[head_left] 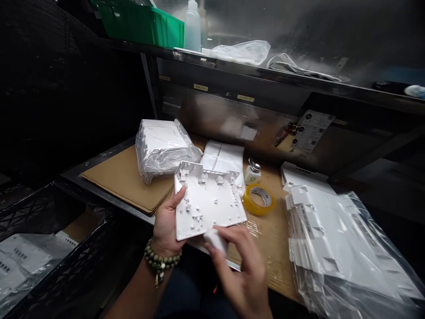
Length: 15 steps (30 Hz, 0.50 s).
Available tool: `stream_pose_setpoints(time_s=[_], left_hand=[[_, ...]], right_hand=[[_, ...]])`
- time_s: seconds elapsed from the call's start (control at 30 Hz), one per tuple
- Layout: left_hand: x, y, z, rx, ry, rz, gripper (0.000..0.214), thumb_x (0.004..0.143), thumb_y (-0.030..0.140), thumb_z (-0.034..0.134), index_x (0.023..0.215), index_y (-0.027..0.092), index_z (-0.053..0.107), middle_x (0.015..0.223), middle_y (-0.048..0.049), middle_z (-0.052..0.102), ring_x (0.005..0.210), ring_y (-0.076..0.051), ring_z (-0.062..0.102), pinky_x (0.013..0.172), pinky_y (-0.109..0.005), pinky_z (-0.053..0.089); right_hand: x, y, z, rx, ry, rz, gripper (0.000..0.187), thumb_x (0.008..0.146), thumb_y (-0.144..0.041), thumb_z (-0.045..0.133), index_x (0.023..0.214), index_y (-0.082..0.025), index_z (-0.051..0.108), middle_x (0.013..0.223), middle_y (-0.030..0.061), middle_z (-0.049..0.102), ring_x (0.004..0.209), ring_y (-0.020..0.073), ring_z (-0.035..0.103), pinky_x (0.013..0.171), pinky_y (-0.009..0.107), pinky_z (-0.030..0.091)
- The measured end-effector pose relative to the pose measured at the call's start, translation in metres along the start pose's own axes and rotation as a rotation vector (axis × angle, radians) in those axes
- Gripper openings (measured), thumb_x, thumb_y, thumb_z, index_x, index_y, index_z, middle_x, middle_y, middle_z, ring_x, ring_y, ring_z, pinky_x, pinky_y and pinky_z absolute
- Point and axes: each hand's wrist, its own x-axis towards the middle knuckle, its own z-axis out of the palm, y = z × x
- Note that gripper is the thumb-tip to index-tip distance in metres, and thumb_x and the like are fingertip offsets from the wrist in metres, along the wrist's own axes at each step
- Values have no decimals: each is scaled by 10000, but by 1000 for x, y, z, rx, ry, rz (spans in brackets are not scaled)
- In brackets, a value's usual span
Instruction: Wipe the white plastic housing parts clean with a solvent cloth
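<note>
My left hand (167, 223), with a bead bracelet on the wrist, holds a flat white plastic panel (208, 200) by its left edge, its ribbed inner side facing up. My right hand (241, 266) is below the panel's lower right corner, fingers pinched on a small white wad (215, 239) that touches the panel's bottom edge. Both hands hover over the front edge of the wooden bench (268, 248).
A bagged stack of white panels (162, 148) lies on cardboard (126, 177) at the left. More bagged panels (335, 239) sit at the right. A yellow tape roll (259, 199) and a small dispenser bottle (253, 172) stand behind. A black crate (49, 248) is lower left.
</note>
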Motion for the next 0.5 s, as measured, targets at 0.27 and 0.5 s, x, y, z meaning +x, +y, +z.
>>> stream_pose_setpoints(time_s=[0.27,0.5], left_hand=[[-11,-8,18,-19,-8,161,589,1035,156,310,1603,311,295,1313,-109,727,1135,-317,723,1122,-546,458],[-5,-10,1,-16,-139,84,574,1019,228,426,1584,297,352,1373,-126,688,1223,-342,669,1153,-560,426]], right_hand=[[2,-19,28,-65,-65,-171,186,865,-85,653,1013,-187,700,795,44,648,701,172,616,605,283,508],[1,-21,34,-89,-18,-214,217,875,-94,668,1069,-182,707,823,52,670,730,176,625,651,308,523]])
